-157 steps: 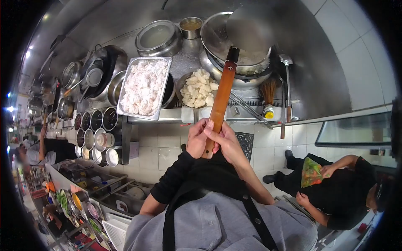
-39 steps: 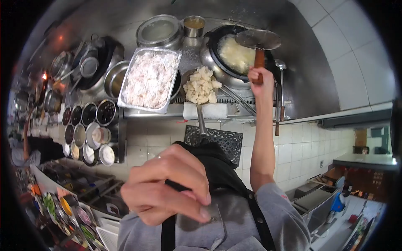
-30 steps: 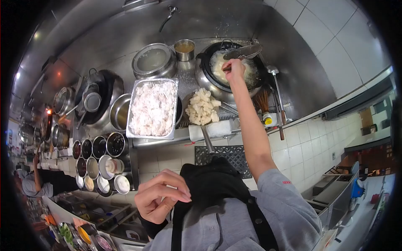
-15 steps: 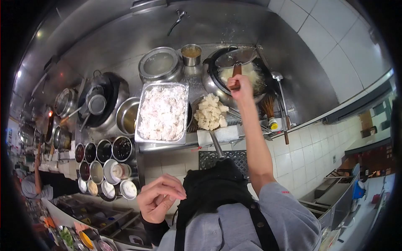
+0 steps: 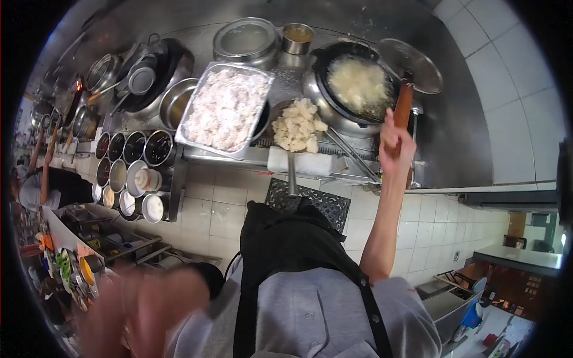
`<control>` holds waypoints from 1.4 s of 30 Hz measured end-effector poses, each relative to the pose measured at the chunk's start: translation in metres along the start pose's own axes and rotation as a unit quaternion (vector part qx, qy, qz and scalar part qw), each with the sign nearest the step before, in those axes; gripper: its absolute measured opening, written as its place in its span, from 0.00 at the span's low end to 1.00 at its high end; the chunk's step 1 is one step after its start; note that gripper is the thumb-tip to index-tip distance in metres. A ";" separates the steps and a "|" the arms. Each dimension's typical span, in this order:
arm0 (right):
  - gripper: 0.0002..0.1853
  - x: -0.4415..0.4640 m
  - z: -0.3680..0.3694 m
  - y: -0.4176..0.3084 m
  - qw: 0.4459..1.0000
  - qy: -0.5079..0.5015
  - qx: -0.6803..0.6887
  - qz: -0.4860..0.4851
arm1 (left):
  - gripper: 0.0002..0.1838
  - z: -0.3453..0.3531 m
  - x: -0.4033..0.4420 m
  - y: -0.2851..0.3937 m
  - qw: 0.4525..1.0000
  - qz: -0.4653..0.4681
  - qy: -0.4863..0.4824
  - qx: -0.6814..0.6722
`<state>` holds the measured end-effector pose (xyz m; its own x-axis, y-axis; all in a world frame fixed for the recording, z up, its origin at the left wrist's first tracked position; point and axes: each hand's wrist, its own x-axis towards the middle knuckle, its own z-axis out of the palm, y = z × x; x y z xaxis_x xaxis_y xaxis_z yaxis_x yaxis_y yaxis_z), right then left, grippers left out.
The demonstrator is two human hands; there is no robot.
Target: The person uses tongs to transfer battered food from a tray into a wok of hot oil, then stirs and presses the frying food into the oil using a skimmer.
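My right hand (image 5: pixel 397 145) is at the lower end of a strainer's wooden handle (image 5: pixel 403 107), index finger stretched along it, the other fingers curled round it. The round mesh strainer (image 5: pixel 427 71) is at the right of a black wok (image 5: pixel 322 71), near the steel wall. Pale pieces fry in bubbling oil (image 5: pixel 358 83) in the wok. Motion smears my left hand (image 5: pixel 140 307), low at the left, so its fingers cannot be read. Before me sit a steel tray (image 5: pixel 186 136) of floured pieces and a ladle-like strainer heaped with pale fried chunks (image 5: pixel 298 125).
A lidded pot (image 5: pixel 248 39) and a small steel pot (image 5: pixel 298 39) stand behind the tray. Tongs (image 5: pixel 352 156) lie by a folded white cloth (image 5: pixel 316 164). Several sauce containers (image 5: pixel 158 148) line the left. Another person (image 5: pixel 51 188) works at far left.
My right hand has moved the strainer from over the wok to its right side, uncovering the frying pieces. My left hand has swung down and left. The view has shifted.
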<state>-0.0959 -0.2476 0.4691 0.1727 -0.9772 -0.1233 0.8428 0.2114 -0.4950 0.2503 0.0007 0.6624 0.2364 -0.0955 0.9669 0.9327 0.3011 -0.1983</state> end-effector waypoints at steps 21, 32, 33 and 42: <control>0.16 -0.031 -0.274 0.043 0.428 -0.026 -0.894 -0.133 | 0.17 -0.084 -0.243 -0.193 0.520 -0.583 0.564 0.267; 0.19 -0.082 -0.284 0.017 0.398 0.034 -0.916 0.014 | 0.31 -0.085 -0.226 -0.176 0.570 -0.582 0.547 0.190; 0.19 -0.109 -0.285 0.005 0.433 0.056 -0.900 0.023 | 0.32 -0.088 -0.229 -0.173 0.576 -0.579 0.550 0.177; 0.16 -0.203 -0.141 -0.046 0.543 0.230 -0.800 -0.112 | 0.27 -0.123 -0.256 -0.143 0.595 -0.573 0.544 0.148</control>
<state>-0.2416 -0.0563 0.3952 -0.2981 -0.9516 0.0744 -0.7679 0.1928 -0.6108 0.0900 -0.1343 0.4231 -0.3217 -0.9079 -0.2686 0.5998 -0.4149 0.6841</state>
